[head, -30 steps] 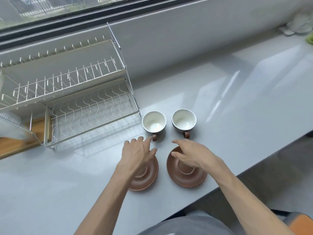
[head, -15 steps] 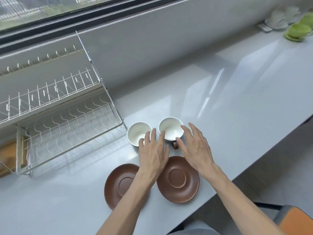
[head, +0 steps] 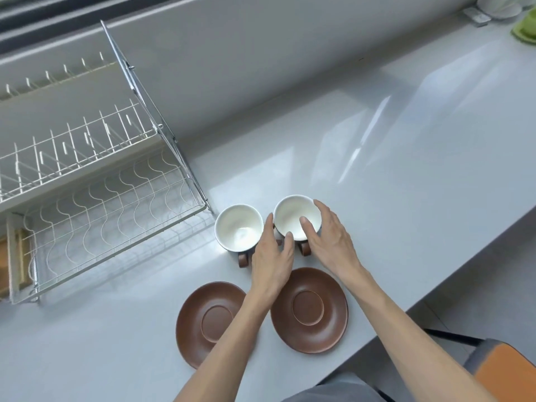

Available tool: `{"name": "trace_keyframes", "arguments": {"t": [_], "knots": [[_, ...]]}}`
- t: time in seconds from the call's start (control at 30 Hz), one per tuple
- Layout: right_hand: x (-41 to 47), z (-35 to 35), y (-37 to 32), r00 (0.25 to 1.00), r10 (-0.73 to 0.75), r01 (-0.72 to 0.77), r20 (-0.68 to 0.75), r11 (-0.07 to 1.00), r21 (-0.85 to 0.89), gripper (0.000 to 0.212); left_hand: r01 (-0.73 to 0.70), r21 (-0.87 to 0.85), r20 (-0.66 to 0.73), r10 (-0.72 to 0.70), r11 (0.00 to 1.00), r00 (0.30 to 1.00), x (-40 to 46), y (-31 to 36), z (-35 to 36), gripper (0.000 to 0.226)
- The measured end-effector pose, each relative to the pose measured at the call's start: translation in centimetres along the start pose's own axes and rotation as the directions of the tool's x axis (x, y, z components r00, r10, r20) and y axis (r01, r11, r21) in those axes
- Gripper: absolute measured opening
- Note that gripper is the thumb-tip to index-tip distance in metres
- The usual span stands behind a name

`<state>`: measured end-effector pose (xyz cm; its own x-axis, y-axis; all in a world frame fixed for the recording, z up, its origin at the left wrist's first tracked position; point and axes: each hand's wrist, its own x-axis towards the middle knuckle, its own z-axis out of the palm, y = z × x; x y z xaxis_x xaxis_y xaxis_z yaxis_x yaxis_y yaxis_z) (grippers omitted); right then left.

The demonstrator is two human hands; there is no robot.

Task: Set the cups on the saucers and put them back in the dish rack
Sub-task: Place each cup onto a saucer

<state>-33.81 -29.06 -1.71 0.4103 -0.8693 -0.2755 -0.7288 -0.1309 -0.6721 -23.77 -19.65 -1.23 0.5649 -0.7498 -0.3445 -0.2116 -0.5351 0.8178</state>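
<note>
Two white cups with brown handles stand side by side on the grey counter, the left cup (head: 236, 227) and the right cup (head: 293, 213). In front of them lie two brown saucers, the left saucer (head: 210, 322) and the right saucer (head: 309, 310), both bare. My right hand (head: 330, 242) grips the right cup, thumb over the near rim and fingers round its far side. My left hand (head: 272, 256) reaches between the cups with nearly straight fingers, its thumb touching the right cup's near rim. The wire dish rack (head: 116, 216) stands at the left with nothing on its tiers.
A wooden board (head: 8, 265) shows under the rack's left end. Green and white dishes (head: 523, 30) sit at the far right corner of the counter. The counter's front edge runs diagonally at the right, with an orange seat (head: 507, 369) below it.
Both hands left the saucers and moved forward to the cups. My right hand now wraps the right cup, and my left hand has slid in between the two cups.
</note>
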Motion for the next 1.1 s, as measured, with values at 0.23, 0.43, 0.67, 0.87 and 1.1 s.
{"name": "trace_keyframes", "arguments": {"t": [0.23,0.43,0.67,0.87,1.1], "knots": [[1.8,-0.2,-0.4,0.965,0.225,-0.252,0.132,0.934,0.254,0.060,0.265,-0.408,0.152,-0.221,0.873,0.963,1.6,1.0,-0.1,0.062],[1.6,-0.2,-0.5,0.965,0.234,-0.258,0.117,0.923,0.286,0.053,0.334,-0.477,0.185,-0.278,0.813,0.942,2.0,1.4,-0.4,0.059],[0.0,-0.5,-0.5,0.970,0.226,-0.243,0.089,0.921,0.304,0.054,0.302,-0.485,0.176,-0.246,0.821,0.953,0.4,1.6,-1.1,0.056],[-3.2,-1.0,-0.7,0.974,0.215,-0.224,0.066,0.914,0.338,0.061,0.281,-0.517,0.184,-0.216,0.808,0.959,-2.8,1.7,-1.8,0.040],[-8.8,-0.7,0.8,0.976,0.208,-0.220,0.073,0.923,0.315,0.067,0.314,-0.548,0.279,-0.185,0.776,0.942,-7.4,-0.4,-2.3,0.044]]}}
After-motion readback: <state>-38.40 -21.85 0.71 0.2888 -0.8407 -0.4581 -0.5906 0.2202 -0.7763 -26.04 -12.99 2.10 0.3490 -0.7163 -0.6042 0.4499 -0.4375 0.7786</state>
